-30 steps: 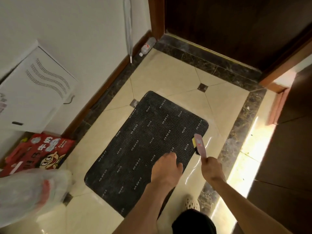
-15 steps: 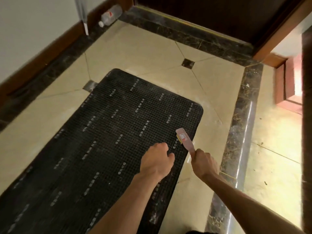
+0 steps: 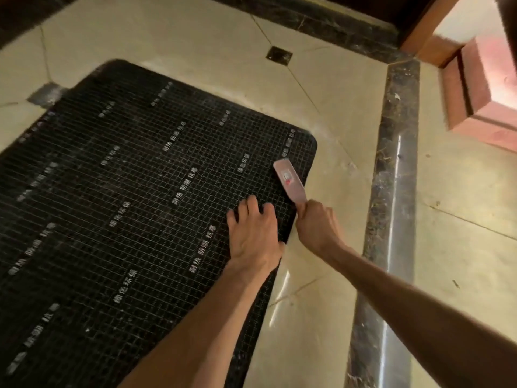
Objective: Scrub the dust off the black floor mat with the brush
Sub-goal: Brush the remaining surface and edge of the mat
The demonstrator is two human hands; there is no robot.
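The black floor mat [image 3: 134, 197] has a fine grid pattern with rows of pale lettering and lies slantwise on beige tiles. My left hand [image 3: 253, 233] rests flat on the mat near its right edge, fingers spread. My right hand [image 3: 316, 225] grips the handle of a pink brush [image 3: 289, 182]. The brush head sits on the mat close to its far right corner, its back with a small red and white label facing up. The bristles are hidden under the brush.
Beige floor tiles [image 3: 321, 93] surround the mat, with pale dust along the mat's far edge. A dark marble border strip [image 3: 391, 191] runs down the right. A reddish wooden door frame base [image 3: 475, 88] stands at the upper right, and a dark threshold at the top.
The camera has come lower and closer to the mat. My left hand has gone from curled above the mat to flat on it. The brush has come down onto the mat's right corner.
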